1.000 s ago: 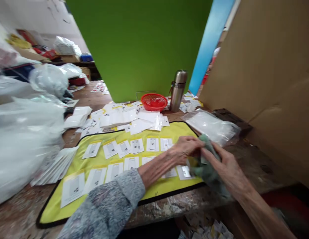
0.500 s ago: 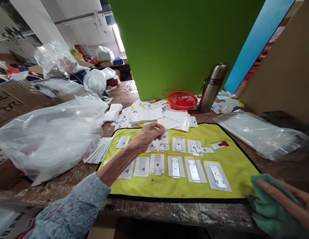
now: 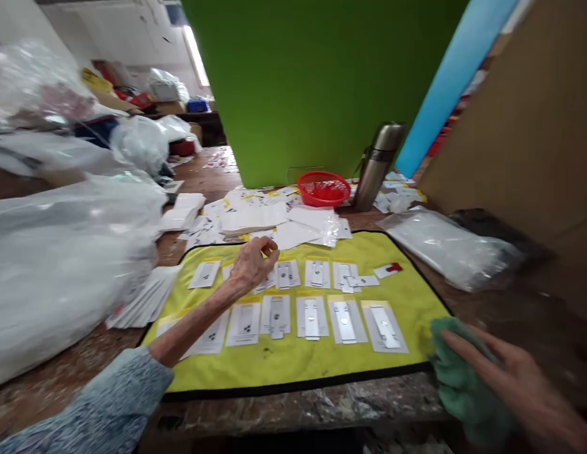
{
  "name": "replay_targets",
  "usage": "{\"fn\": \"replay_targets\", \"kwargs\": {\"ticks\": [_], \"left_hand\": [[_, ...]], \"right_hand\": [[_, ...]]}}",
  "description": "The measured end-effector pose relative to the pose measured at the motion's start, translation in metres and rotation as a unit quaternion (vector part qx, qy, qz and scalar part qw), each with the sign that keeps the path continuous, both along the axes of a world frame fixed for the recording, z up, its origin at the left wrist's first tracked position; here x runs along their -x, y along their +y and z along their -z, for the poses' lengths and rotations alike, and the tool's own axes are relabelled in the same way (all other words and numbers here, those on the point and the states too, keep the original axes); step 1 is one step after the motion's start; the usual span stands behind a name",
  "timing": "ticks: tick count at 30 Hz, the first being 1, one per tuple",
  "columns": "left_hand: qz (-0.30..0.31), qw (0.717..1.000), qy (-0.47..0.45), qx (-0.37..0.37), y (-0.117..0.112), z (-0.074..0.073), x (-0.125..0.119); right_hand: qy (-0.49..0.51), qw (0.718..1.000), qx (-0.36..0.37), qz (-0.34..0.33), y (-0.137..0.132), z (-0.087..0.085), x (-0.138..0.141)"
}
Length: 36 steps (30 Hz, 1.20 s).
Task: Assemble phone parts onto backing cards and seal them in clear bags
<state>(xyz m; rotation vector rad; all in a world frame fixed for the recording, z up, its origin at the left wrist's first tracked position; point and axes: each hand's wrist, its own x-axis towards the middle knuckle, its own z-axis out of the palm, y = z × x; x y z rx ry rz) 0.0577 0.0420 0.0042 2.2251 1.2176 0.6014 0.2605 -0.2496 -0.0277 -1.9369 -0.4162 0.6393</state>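
Observation:
My left hand [image 3: 249, 265] hovers over the back row of cards on the yellow cloth mat [image 3: 293, 362]. Its fingers are loosely bent, with a gap between thumb and forefinger and nothing seen in them. Just right of it, a metal plate [image 3: 284, 273] lies on a white card. More flat metal plates lie on cards in both rows, such as a front-right plate [image 3: 385, 326]. Other cards, like a front-row card [image 3: 243, 325], show only print. At the mat's right corner, my right hand [image 3: 515, 372] grips a crumpled green cloth [image 3: 456, 372].
Behind the mat are white card stacks [image 3: 255, 217], a red basket [image 3: 324, 189] and a steel flask [image 3: 379, 167]. Large plastic bags [image 3: 75, 252] and fanned cards [image 3: 144, 296] crowd the left. A clear plastic packet [image 3: 451, 246] lies right, before a cardboard sheet [image 3: 520, 145].
The view has turned, shifting the mat leftward in the picture. My left hand has let go of the metal plate, now flat on its card, and drawn slightly left. My right hand keeps the cloth.

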Motion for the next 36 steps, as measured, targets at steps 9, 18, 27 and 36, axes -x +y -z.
{"fn": "replay_targets", "kwargs": {"ticks": [9,18,27,36], "left_hand": [[0.338,0.928,0.155,-0.019,-0.070,-0.001,-0.163],[0.348,0.902,0.256,-0.027,-0.082,0.006,-0.193],[0.352,0.903,0.244,-0.017,-0.089,0.000,-0.200],[0.294,0.944,0.087,0.119,-0.073,0.002,-0.202]], "right_hand": [[-0.041,0.998,0.012,-0.047,-0.006,0.004,-0.013],[-0.049,0.996,-0.011,-0.073,-0.009,0.005,-0.012],[-0.073,0.993,-0.012,-0.096,-0.008,0.004,-0.013],[-0.062,0.994,-0.027,-0.084,-0.009,0.005,-0.011]]}}
